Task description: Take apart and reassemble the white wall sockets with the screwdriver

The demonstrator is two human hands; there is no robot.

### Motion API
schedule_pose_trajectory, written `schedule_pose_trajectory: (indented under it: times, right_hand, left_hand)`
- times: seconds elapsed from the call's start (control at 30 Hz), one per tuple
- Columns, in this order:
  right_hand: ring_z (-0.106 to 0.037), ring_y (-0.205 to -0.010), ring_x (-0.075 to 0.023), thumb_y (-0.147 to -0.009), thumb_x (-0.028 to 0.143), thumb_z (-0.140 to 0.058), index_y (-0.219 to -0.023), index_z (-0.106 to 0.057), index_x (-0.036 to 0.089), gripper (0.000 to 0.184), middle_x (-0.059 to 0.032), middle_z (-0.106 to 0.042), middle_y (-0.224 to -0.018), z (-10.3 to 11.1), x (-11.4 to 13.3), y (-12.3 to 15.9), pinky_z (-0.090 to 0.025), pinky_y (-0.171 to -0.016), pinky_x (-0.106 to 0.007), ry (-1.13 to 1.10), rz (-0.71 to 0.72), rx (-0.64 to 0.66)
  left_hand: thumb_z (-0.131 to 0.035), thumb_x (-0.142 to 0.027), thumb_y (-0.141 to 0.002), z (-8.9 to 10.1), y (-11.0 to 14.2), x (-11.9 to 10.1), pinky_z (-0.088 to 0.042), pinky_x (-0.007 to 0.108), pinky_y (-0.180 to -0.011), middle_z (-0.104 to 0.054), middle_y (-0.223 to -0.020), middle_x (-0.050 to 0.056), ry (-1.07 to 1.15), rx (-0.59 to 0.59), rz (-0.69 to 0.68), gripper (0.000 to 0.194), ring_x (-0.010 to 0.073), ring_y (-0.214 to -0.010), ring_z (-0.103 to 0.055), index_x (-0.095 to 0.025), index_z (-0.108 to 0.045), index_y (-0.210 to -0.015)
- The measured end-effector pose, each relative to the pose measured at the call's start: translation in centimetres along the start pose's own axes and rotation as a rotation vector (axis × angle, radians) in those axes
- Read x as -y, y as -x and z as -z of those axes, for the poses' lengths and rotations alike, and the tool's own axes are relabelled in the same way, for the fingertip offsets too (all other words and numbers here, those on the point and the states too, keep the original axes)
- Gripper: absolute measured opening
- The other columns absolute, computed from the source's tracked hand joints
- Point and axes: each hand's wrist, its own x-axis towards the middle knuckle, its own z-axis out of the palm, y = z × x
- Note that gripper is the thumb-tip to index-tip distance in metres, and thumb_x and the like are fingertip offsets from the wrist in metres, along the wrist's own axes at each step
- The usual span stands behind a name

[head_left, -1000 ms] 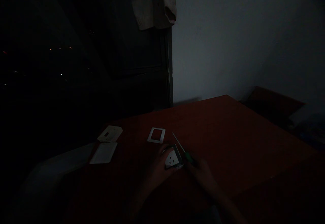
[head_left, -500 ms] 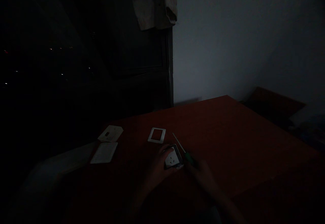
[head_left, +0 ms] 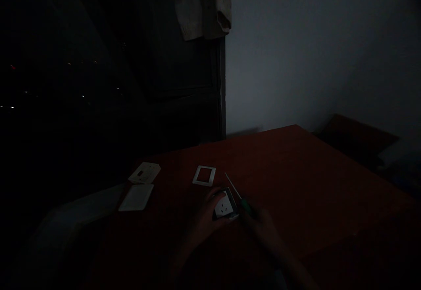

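Small points of light [head_left: 83, 96] dot the blackness at far left, while a pale rectangular plate [head_left: 136, 197] lies near the left edge of a reddish-brown table [head_left: 289, 162], just beside a cream piece with clipped corners and a dark slot [head_left: 144, 173]. Farther right, a white, nearly square frame [head_left: 196, 176] lies flat, the tabletop showing through its opening. Just nearer the wearer, a left hand [head_left: 204, 217] wraps the left side of a white three-slot socket module [head_left: 224, 206], fingers over its far edge and thumb along its near edge, set apart by about the module's depth. The module sits above or on the table, which of the two the dim light does not show; its slotted face is turned upward, its right edge slanting from upper left to lower right, and with the hand over part of it no longer side can be told. Just to its right, a green-handled screwdriver [head_left: 244, 205] points its tip away from the wearer and to the left, its long axis running roughly parallel to that edge. A right hand [head_left: 263, 226] has its fingers curled around the handle. Beyond stands a pale wall [head_left: 286, 57].
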Motion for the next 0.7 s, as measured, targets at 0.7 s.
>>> schedule_pose_trajectory:
  times: [0.7]
  right_hand:
    - [-0.063,-0.099,-0.0276,-0.083,0.041,-0.052,-0.108,-0.065,0.016,0.037,-0.0086,-0.070,-0.109,-0.1,-0.7,0.4,-0.047,-0.087,-0.035,-0.008,-0.025,-0.015]
  left_hand:
    - [-0.051,-0.027,-0.087,5.3,4.3,4.9,-0.044,0.044,-0.103,-0.057,-0.130,0.007,-0.307,-0.260,0.204,0.034,0.0239,-0.122,-0.053,-0.024,-0.056,-0.120]
